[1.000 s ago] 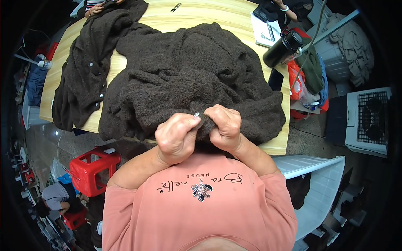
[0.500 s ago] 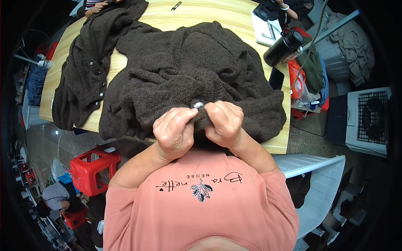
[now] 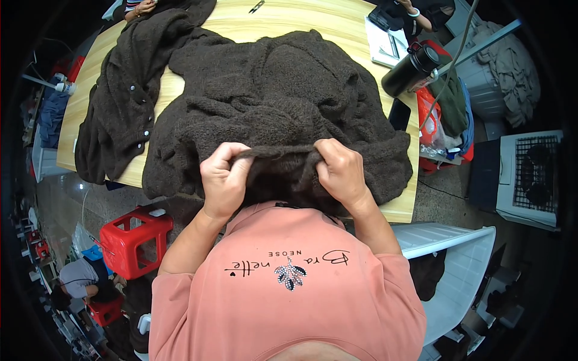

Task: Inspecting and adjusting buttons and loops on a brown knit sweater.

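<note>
A large dark brown knitted garment (image 3: 271, 90) lies heaped on the table in front of me, its near part hanging toward my body. My left hand (image 3: 224, 180) is closed on its edge, and my right hand (image 3: 342, 174) grips the same edge farther right. Between the two hands a strip of the knit edge is stretched nearly straight, with a dark opening below it. To the left lies a second dark brown knitted piece (image 3: 117, 108) with several shiny buttons along its edge.
The pale wooden table (image 3: 289, 15) carries small thread snips (image 3: 257, 6), a black flask (image 3: 411, 71), a phone (image 3: 399, 114) and a notebook (image 3: 385, 48). Other people's hands show at the far edge. A red stool (image 3: 137, 240) stands at left, a white bin (image 3: 463, 283) at right.
My hands have moved apart, the left one leftward and the right one rightward, drawing the knit edge out between them. The shiny piece seen between my fingers is out of sight.
</note>
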Motion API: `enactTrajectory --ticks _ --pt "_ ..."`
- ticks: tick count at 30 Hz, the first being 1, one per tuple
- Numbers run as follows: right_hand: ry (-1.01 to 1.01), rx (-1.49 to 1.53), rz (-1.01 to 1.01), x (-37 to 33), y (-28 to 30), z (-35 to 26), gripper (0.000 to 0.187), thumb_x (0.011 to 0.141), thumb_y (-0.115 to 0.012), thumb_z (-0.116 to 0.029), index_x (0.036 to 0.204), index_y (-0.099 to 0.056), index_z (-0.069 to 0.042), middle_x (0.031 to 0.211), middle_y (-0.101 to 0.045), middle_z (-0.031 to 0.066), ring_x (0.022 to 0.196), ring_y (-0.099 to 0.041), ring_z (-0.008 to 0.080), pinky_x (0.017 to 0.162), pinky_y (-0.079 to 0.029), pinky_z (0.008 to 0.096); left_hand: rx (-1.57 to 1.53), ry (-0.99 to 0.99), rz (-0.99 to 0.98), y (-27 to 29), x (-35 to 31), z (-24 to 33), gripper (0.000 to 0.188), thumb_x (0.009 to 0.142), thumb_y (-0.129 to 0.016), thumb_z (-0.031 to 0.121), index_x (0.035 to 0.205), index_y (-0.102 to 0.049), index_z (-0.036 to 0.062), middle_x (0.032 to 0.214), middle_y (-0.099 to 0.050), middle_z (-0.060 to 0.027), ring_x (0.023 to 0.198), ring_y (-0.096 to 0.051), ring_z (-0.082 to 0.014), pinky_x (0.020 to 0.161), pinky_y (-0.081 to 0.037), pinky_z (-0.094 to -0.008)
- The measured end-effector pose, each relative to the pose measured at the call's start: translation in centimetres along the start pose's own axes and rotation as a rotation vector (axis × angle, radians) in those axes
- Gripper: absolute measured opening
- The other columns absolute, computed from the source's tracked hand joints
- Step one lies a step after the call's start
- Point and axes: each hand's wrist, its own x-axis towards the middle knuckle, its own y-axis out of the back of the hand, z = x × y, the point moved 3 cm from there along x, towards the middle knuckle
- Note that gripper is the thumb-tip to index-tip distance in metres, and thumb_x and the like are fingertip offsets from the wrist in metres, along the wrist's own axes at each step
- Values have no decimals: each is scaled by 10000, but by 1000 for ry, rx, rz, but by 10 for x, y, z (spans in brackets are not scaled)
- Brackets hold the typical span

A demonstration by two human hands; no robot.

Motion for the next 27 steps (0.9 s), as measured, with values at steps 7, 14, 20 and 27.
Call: enactTrajectory --ticks 7,14,20,27 --pt "128 499 -365 13 23 -31 561 579 -772 -207 1048 -565 23 1036 -587 179 961 -563 316 856 -410 373 -33 -26 -228 -16 -2 31 92 683 -610 -63 757 -601 -9 667 -587 -43 598 -532 -82 543 -426 -224" --pt "206 513 -34 6 -2 -40 142 670 -603 55 790 -553 -3 681 -539 97 598 -515 252 603 -409 335 -106 79 -403 -21 -6 29 62 689 -620 -39 736 -591 -13 662 -588 -48 601 -534 -82 544 -431 -230" --pt "48 670 -6 7 -9 -34 107 690 -574 71 768 -554 0 682 -542 94 579 -506 214 544 -397 311 -328 262 -368 -25 -7 20 52 774 -639 -14 730 -610 -14 629 -555 29 596 -482 -30 504 -384 -197" --pt "85 622 32 0 -14 -31 87 709 -568 74 769 -553 13 683 -544 98 587 -514 201 528 -401 297 -479 413 -496 -31 -5 12 51 773 -623 -37 736 -617 -3 620 -539 32 544 -443 -14 468 -329 -174"
